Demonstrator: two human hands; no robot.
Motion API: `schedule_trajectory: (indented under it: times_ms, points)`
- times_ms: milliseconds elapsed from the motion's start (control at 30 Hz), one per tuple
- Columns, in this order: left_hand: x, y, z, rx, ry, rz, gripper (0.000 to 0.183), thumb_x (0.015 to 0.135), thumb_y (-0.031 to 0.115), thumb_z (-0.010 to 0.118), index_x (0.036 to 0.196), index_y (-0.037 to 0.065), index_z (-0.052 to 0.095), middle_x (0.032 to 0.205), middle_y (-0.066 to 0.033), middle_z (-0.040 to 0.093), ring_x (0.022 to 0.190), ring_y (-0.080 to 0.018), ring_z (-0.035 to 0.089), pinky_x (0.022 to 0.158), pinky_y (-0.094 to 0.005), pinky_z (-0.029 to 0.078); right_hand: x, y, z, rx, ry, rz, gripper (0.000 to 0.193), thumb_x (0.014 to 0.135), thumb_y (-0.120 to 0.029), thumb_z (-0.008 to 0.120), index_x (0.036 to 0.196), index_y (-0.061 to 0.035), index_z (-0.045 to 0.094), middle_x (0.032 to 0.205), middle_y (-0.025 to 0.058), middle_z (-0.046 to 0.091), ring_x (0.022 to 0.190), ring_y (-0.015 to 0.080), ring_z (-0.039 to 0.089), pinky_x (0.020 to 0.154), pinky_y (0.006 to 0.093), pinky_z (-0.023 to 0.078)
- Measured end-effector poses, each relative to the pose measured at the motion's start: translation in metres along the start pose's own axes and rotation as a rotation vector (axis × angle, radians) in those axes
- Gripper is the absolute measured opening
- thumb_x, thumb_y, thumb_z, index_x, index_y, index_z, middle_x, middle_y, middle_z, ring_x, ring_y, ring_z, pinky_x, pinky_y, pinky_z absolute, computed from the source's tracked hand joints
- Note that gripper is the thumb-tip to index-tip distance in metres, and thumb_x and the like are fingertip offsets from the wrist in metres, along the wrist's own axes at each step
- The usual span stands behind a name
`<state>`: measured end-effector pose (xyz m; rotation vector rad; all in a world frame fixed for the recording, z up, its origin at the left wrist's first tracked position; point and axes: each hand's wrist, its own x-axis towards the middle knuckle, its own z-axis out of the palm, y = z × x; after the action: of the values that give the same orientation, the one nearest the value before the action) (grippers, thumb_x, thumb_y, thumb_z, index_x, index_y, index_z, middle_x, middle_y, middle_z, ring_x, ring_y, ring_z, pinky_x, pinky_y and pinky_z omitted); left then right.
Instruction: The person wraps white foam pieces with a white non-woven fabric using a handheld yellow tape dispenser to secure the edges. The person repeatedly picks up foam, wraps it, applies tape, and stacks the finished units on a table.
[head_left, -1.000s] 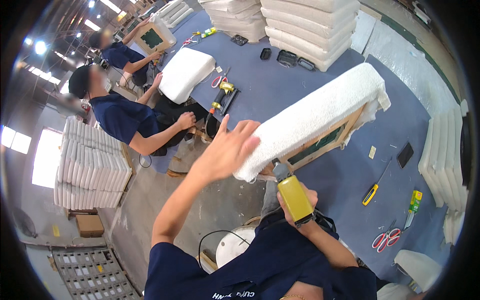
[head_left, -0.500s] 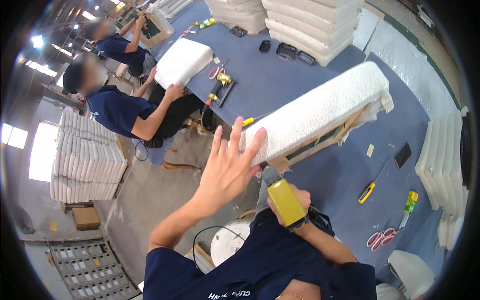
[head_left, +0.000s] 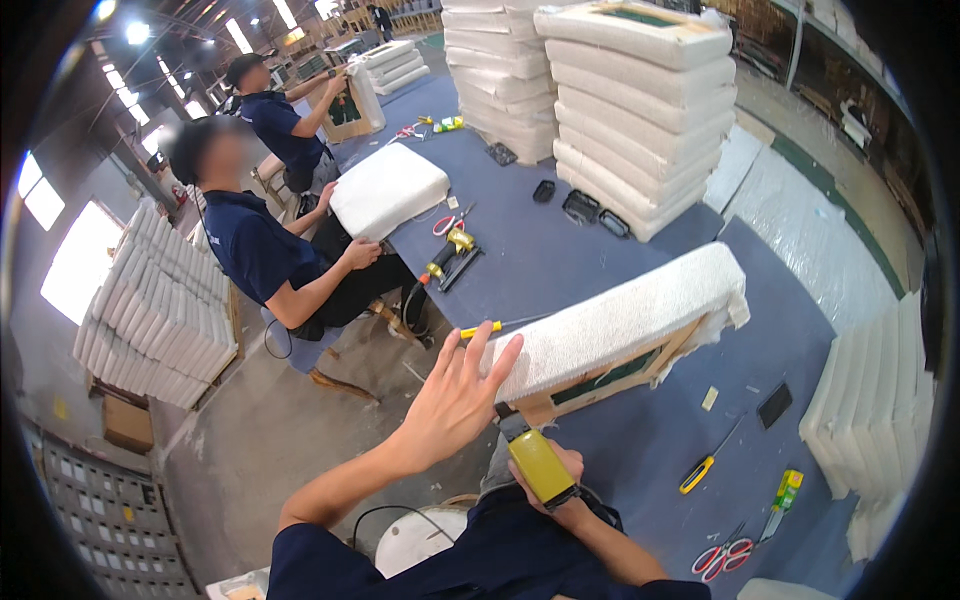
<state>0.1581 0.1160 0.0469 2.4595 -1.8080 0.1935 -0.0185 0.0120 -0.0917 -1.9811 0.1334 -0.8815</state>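
Observation:
A seat cushion [head_left: 620, 320] with white fabric over a wooden frame stands on its side on the blue-grey table [head_left: 640, 440]. My left hand [head_left: 448, 400] lies at its near left end, fingers spread, touching the fabric. In my right hand [head_left: 568, 470] is a staple gun [head_left: 541, 468] with a yellow-green body. Its dark nose points at the near corner of the wooden frame; whether it touches cannot be made out. Just past my left fingertips lies a yellow-handled screwdriver [head_left: 482, 330], partly hidden by the cushion.
To the right lie another screwdriver [head_left: 697, 474], scissors [head_left: 722, 558], a green-and-yellow knife [head_left: 785, 492] and a phone [head_left: 774, 402]. Cushion stacks [head_left: 640, 130] rise at the back. A second staple gun [head_left: 452, 258] rests near a co-worker [head_left: 265, 220], who handles a white cushion [head_left: 390, 190].
My view has tilted upward, so more of the far stacks shows. The staple gun's nose has come closer to the cushion's near corner. My left hand stays on the cushion.

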Motion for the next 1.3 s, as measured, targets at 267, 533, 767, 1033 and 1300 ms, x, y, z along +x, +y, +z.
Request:
schedule_trajectory:
  times_ms: [267,533,767,1033,1300]
  points:
    - [-0.024,0.009,0.066,-0.161,0.527,0.061,0.073,0.076,0.018,0.091,0.138,-0.004,0.059,0.144,-0.0231,0.061,0.138,-0.0424,0.056,0.115,-0.0581,0.045,-0.059,0.039,-0.114,-0.120,0.169,0.637,0.032,0.081,-0.008,0.084,0.111,-0.0014,0.074,0.090,0.0103,0.073,0.080,0.0209,0.071,0.075,0.0348,0.056]
    - [-0.012,0.049,0.054,-0.159,0.598,-0.094,0.057,0.078,0.024,0.090,0.124,-0.004,0.069,0.136,-0.0198,0.068,0.127,-0.0403,0.064,0.110,-0.0584,0.048,-0.333,0.208,-0.215,-0.835,0.328,1.135,0.084,0.076,-0.010,0.080,0.151,0.0069,0.044,0.132,0.0309,0.060,0.124,0.0467,0.061,0.109,0.0520,0.048]
    - [0.020,0.085,0.025,-0.011,0.319,-0.154,0.072,0.086,0.033,0.081,0.136,-0.013,0.056,0.140,-0.0284,0.057,0.126,-0.0433,0.059,0.113,-0.0542,0.045,-0.284,0.163,-0.204,-0.841,0.280,1.391,0.074,0.079,-0.016,0.082,0.143,0.0054,0.052,0.132,0.0304,0.064,0.122,0.0488,0.062,0.108,0.0535,0.049]
    - [0.039,0.074,0.011,-0.262,0.307,0.043,0.073,0.083,0.030,0.084,0.134,-0.012,0.055,0.137,-0.0257,0.057,0.125,-0.0410,0.058,0.112,-0.0509,0.046,-0.009,0.013,-0.143,-0.576,0.474,0.272,0.040,0.090,-0.012,0.067,0.127,0.0038,0.064,0.140,0.0228,0.062,0.135,0.0437,0.056,0.117,0.0523,0.041]
    - [0.013,0.092,0.027,-0.454,0.319,0.042,0.067,0.072,0.010,0.078,0.132,-0.009,0.058,0.140,-0.0249,0.058,0.132,-0.0402,0.058,0.115,-0.0521,0.046,0.069,-0.015,-0.085,-0.534,0.032,-0.378,0.043,0.104,-0.038,0.048,0.120,-0.0085,0.075,0.129,0.0144,0.073,0.120,0.0346,0.070,0.113,0.0552,0.044]
